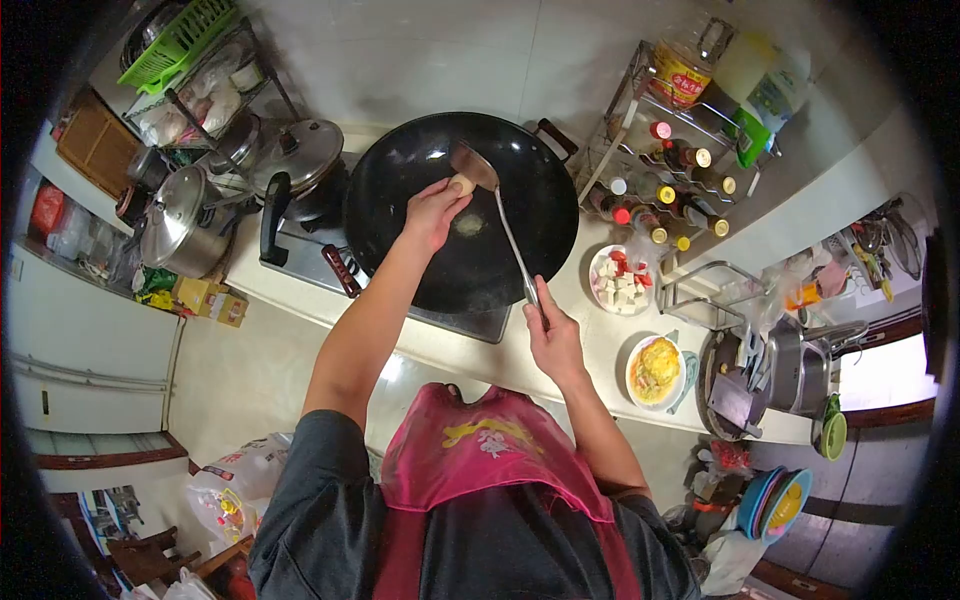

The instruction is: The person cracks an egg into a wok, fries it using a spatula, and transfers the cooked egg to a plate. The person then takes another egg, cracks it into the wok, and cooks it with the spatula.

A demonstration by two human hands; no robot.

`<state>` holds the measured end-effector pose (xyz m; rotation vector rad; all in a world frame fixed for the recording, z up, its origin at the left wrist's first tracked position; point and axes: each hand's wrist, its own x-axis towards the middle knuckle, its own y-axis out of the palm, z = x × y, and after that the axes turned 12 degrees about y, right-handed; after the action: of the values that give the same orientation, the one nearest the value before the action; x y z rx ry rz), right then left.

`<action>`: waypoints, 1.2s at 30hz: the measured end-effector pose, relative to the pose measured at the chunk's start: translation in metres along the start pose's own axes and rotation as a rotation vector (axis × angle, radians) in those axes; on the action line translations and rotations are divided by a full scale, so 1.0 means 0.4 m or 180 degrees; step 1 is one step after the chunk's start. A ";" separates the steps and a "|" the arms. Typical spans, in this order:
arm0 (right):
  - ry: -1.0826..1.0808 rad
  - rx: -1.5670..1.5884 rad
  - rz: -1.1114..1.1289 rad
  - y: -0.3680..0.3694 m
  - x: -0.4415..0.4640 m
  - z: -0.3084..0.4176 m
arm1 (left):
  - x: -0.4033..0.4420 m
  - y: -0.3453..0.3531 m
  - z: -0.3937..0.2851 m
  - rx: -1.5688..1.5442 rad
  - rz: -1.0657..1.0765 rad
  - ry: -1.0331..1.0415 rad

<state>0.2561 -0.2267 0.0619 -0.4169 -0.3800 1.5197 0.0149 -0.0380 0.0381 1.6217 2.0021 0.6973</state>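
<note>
Apron (490,455) nearest, tabletop (600,335) beyond it. The step in hand, judged to be tapping what looks like an egg (461,185) against a spatula (512,240), is best done low over the wok (540,210), with a steady blade, one light knock and fingertips clear of the edge. Right hand (553,340): fingers wrapped closely around the spatula's handle. Left hand (432,216), farther out: fingers spread only as wide as the egg, pinching it above the wok's middle. Whether egg and blade touch cannot be told for certain. Behind stands the wall (450,60).
</note>
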 end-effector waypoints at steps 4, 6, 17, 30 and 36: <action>-0.0115 -0.0099 -0.0104 -0.007 0.004 0.011 | 0.001 0.006 0.000 0.0158 -0.0035 -0.0021; -0.0206 -0.0068 -0.0209 -0.011 0.003 0.022 | 0.001 0.001 0.001 0.0159 0.0007 -0.0022; -0.0071 0.0049 -0.0144 -0.026 0.035 0.054 | 0.009 -0.037 0.024 0.0110 0.0016 -0.0052; -0.0396 -0.0548 0.0026 -0.007 0.021 0.035 | -0.008 -0.025 -0.026 0.0194 -0.0076 0.0164; -0.0444 -0.0391 -0.0103 -0.019 0.021 0.062 | 0.004 -0.047 0.000 0.0190 -0.0037 0.0047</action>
<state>0.2509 -0.2178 0.0872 -0.4000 -0.5893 1.5028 0.0004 -0.0397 0.0259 1.6419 2.0596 0.6529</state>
